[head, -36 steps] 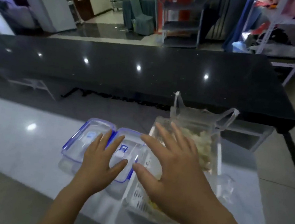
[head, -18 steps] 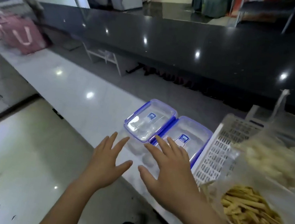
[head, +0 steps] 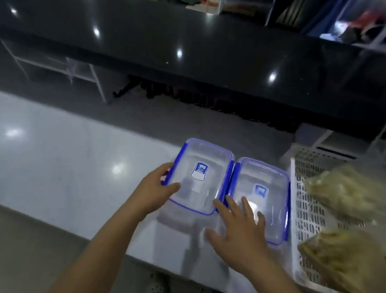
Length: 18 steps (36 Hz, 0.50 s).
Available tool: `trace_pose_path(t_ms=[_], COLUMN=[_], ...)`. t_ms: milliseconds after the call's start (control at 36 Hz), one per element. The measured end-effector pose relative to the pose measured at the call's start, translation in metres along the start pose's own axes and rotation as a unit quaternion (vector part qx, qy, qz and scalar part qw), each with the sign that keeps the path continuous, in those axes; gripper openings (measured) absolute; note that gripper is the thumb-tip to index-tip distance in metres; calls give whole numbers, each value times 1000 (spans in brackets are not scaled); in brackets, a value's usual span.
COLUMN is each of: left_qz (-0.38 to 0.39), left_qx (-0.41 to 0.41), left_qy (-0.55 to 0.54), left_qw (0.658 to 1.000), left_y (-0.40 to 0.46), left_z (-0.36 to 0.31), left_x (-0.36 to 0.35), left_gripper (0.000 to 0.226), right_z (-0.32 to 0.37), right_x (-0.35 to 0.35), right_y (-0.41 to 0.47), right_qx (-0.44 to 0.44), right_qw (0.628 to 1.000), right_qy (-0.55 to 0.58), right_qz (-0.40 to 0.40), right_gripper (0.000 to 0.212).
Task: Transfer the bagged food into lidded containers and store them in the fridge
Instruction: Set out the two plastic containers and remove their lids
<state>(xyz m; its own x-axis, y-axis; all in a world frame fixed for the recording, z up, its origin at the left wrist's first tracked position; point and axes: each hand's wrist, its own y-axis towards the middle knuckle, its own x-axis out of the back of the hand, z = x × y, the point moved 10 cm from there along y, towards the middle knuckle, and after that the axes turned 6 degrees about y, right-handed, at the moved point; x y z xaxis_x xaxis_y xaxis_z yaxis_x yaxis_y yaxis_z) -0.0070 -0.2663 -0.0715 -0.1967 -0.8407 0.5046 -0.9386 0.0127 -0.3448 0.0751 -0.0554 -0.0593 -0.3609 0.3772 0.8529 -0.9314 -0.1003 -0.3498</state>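
Two clear containers with blue-clipped lids sit side by side on the white counter (head: 52, 153). My left hand (head: 155, 190) grips the left container (head: 201, 171) at its near-left edge, thumb on the lid. Fingers spread, my right hand (head: 237, 229) rests on the near edge of the right container (head: 264, 187), its thumb touching the left one. To the right, a white perforated basket (head: 306, 209) holds two clear bags: pale food (head: 349, 192) at the back, yellow sticks (head: 353, 261) in front.
A black glossy counter (head: 199, 49) runs across behind a gap in the worktop. White shelf frames (head: 58, 66) stand beneath it. Floor and my shoe (head: 157, 288) show below the counter's near edge.
Both hands moved forward from hovering in front of the containers onto them. The left hand took hold of the left container's edge. The view shifted right and closer.
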Motion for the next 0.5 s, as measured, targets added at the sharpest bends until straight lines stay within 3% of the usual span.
trace_pose_path(t_ms=[194,500], left_qz=[99,56], left_qx=[32,52], left_qy=[-67,-122], left_qw=[992,990], left_y=[34,19], left_z=[15,64], left_x=[-3,49], left_gripper=[62,58], right_z=[7,68], right_x=[-23,-37], right_y=[-4,3], right_qx=[-75,-35], right_qw=[996,996], right_qy=[-40,-71], right_qz=[-33,-30], right_gripper=[75,75])
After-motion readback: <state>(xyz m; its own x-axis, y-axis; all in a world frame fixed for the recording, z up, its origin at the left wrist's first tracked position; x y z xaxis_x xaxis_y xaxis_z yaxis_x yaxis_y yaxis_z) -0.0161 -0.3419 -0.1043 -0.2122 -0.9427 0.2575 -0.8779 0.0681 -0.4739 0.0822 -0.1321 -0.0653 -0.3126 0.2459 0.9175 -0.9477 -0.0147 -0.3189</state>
